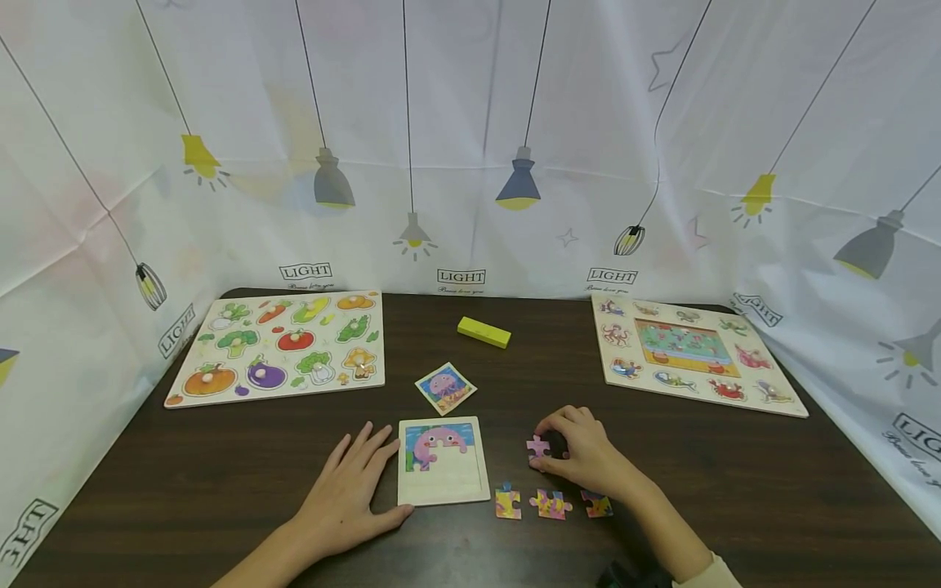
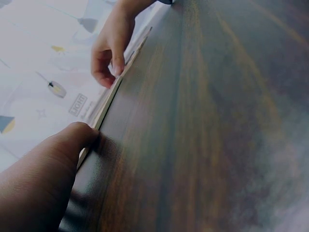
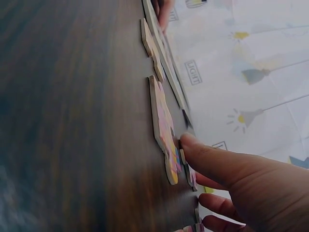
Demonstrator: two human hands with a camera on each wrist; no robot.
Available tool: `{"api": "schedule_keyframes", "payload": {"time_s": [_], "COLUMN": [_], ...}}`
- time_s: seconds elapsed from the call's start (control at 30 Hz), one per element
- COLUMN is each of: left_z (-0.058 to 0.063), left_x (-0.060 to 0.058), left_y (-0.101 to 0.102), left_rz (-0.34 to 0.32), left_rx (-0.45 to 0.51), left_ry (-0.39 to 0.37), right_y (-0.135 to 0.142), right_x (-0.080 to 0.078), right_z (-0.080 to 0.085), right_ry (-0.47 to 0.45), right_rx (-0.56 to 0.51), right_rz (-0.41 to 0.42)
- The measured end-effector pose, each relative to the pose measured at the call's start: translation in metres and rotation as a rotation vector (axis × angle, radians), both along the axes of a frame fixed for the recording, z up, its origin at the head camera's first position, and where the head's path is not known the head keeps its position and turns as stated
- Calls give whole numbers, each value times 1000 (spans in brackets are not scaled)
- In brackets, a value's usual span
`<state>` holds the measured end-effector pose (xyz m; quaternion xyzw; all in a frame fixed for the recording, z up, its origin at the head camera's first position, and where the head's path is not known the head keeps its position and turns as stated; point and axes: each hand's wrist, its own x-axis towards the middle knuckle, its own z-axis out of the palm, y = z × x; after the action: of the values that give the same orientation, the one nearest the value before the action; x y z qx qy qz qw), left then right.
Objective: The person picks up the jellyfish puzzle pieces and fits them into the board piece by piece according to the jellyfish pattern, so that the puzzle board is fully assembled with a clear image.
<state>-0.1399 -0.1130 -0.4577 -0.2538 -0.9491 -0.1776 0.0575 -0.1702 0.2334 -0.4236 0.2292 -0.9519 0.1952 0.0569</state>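
Observation:
A square wooden puzzle tray (image 1: 443, 491) lies in front of me, its upper part filled by a pink sea creature picture and its lower part bare wood. My left hand (image 1: 351, 492) rests flat with spread fingers; its fingertips and thumb touch the tray's left side and lower left corner. To the right of the tray, my right hand (image 1: 588, 454) pinches a pink jigsaw piece (image 1: 538, 447) between thumb and index finger, low over the table. In the right wrist view another piece (image 3: 197, 218) shows beneath its other fingers.
Three colourful pieces lie in a row nearer me: a left one (image 1: 507, 502), a middle one (image 1: 550, 505) and a right one (image 1: 597, 504). Behind the tray are a picture card (image 1: 445, 388) and a yellow block (image 1: 483, 332). A vegetable board (image 1: 301, 392) and a sea-animal board (image 1: 625, 318) flank them.

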Motion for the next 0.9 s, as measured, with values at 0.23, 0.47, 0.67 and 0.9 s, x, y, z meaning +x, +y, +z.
{"api": "schedule_keyframes", "payload": {"time_s": [0.23, 0.47, 0.67, 0.9], "left_z": [0, 0, 0, 0], "left_x": [0, 0, 0, 1], "left_y": [0, 0, 1, 0], "left_rz": [1, 0, -3, -7], "left_rx": [-5, -6, -7, -3], "left_ry": [6, 7, 14, 33], "right_y": [-2, -5, -8, -15], "right_x": [0, -1, -1, -1], "right_z": [-1, 0, 2, 8], "right_ry": [-7, -41, -64, -56], "right_rx": [-27, -126, -223, -276], "right_rz": [7, 43, 86, 83]}}
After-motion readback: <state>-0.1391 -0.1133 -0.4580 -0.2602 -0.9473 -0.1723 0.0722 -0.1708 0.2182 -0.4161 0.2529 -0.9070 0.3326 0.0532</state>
